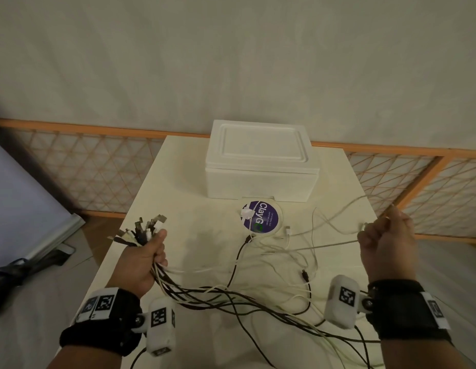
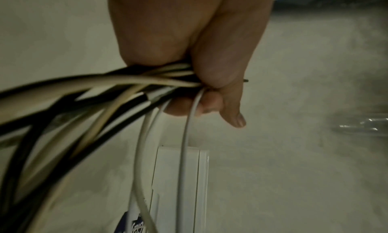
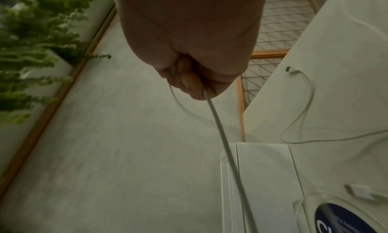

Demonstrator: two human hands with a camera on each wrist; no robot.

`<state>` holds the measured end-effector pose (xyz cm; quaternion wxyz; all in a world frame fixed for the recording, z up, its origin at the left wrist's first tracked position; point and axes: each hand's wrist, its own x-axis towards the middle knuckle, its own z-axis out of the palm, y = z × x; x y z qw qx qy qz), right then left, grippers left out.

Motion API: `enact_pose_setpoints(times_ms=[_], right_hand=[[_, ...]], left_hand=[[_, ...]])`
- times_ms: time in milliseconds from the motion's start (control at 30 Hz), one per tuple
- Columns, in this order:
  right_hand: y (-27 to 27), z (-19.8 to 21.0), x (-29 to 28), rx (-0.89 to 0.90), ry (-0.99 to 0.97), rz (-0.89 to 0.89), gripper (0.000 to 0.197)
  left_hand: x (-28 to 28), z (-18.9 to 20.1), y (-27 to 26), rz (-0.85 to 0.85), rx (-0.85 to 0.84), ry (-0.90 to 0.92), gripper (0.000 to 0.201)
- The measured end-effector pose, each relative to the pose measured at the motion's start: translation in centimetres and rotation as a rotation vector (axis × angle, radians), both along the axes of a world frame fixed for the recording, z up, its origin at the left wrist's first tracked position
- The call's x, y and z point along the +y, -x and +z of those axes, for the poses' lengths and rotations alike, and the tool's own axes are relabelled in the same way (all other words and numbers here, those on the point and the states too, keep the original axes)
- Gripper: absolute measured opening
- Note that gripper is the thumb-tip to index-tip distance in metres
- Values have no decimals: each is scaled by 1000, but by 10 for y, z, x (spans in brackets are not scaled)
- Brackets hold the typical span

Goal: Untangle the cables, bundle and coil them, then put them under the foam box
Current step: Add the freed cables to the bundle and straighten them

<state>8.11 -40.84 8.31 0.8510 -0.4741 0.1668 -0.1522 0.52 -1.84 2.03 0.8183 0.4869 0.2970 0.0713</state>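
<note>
My left hand (image 1: 145, 255) (image 2: 189, 67) grips a bundle of black and white cables (image 1: 194, 290) (image 2: 100, 93) in its fist, their plug ends (image 1: 143, 229) fanning out above the fingers. From there the cables trail right in a loose tangle (image 1: 282, 265) over the table. My right hand (image 1: 386, 241) (image 3: 193, 77), raised at the right, pinches one thin white cable (image 1: 324, 245) (image 3: 222, 133) pulled taut out of the tangle. The white foam box (image 1: 261, 166) (image 3: 264, 178) stands closed at the table's far middle.
A round purple-labelled lid (image 1: 261, 218) (image 3: 344, 218) lies in front of the box with a white plug on it. The white table (image 1: 178, 198) is narrow; its left and right edges drop to the floor. A wooden lattice screen (image 1: 93, 166) runs behind.
</note>
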Motion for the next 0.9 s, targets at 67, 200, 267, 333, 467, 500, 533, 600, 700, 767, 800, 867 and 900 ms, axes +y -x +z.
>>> enact_pose_setpoints(times_ms=[67,200,267,333,467,500,533,600,700,767,800,867,900], right_hand=[[1,0,-6,-14,-11,-6,26],[-1,2,-28,-13,-16,-110,31],[-3,5,-44,16,3,-241,22],[-6,-1,-67,102,89,-361,15],[-15,-44,-98,473,781,-226,32],[-16,-58,-98,568,921,-216,40],[-17,-69,-93,638,1037,-237,49],[-21,-83,-76,639,1183,-319,63],[-25,-84,-16,347,1368,16,41],[-24,-87,38,278,1407,493,27],[-25,-93,61,298,1437,670,24],[-28,-112,91,344,1579,868,23],[-29,-122,99,371,1656,908,26]], left_hand=[[5,-3,0,31,-14,82,38],[18,-12,2,107,11,215,55],[25,-15,3,135,21,245,58],[27,-18,4,154,35,252,60],[27,-18,6,121,39,269,57],[25,-16,6,95,39,260,54],[23,-13,6,65,36,247,50],[18,-8,6,2,28,227,40],[13,1,5,-85,24,209,36],[8,6,5,-116,23,195,36],[6,8,5,-121,24,186,35],[3,11,7,-118,19,177,34],[3,14,8,-113,12,177,34]])
